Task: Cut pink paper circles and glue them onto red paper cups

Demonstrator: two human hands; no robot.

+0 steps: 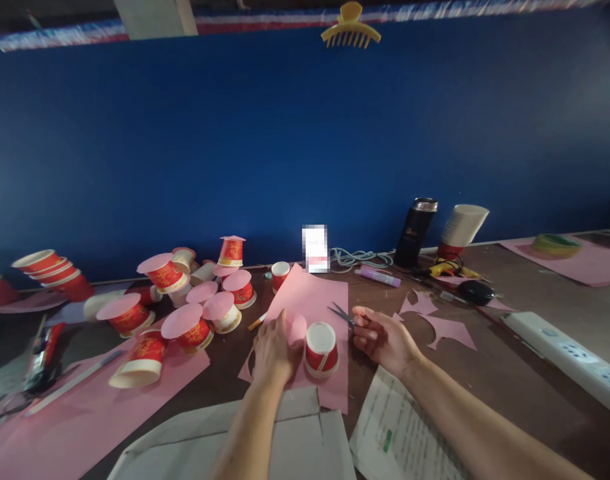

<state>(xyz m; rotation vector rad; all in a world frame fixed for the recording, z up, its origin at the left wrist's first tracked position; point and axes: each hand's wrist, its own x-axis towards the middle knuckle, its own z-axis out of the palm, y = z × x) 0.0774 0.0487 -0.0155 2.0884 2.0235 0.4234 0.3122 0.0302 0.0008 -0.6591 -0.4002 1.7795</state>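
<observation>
We take the upturned cup (322, 352) on the pink sheet (312, 293) as our landmark and report from left to right. Well left of the cup we find several disc-topped cups (187, 331), standing close together. Just left of the cup we note the left hand (273, 348), the nearer of the two hands to it, lying over the sheet's left part. Between that hand and the cup lies the pink disc (297, 330), slightly toward the cup's far side; the hand hides part of it. We find the left fingers loosely bent, with the disc at their edge; we cannot tell whether they pinch it or merely touch it, nor whether it meets the cup.

Beyond the cup, to its right, we record the scissors (343, 314). Their long axis slants from the right hand (383, 339) toward the far left, so that the tips point past the cup rather than at it. The blades stand slightly parted over the sheet in this view; contact with the paper cannot be confirmed. Right of the cup, and apart from it, the right hand is turned partly palm up, its fingers curled closely about the scissors' handles, which they mostly hide. Farther right of the cup we list a pink offcut (447, 330) and a white power strip (567, 353).
</observation>
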